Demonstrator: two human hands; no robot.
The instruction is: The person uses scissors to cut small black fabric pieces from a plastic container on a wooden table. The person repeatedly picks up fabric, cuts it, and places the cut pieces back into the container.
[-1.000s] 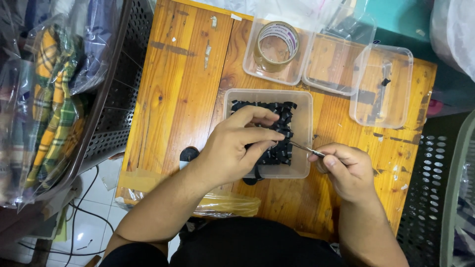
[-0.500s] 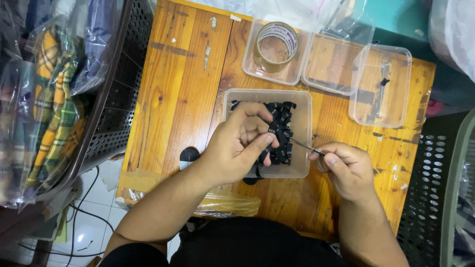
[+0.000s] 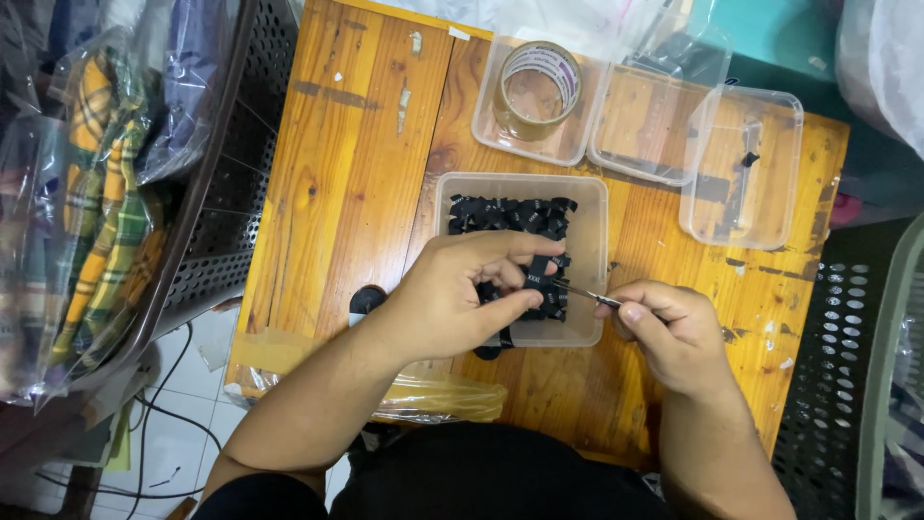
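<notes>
A worn wooden table (image 3: 346, 164) fills the centre; the left hand (image 3: 462, 299) pinches a small black label (image 3: 535, 274) over the clear tray (image 3: 592, 241) — the right hand (image 3: 669, 332), at three o'clock, grips thin tweezers (image 3: 577, 292); a tape roll (image 3: 539, 87) at twelve, a black perforated crate (image 3: 818, 404) at four.

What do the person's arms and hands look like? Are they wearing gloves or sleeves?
No gloves and no sleeves in view. Both forearms are bare right down to the wrists. The left hand and the right hand are bare too, with short, plain fingernails. No watch, ring or bracelet shows on either. Dark clothing shows at the bottom edge, by the person's body.
</notes>
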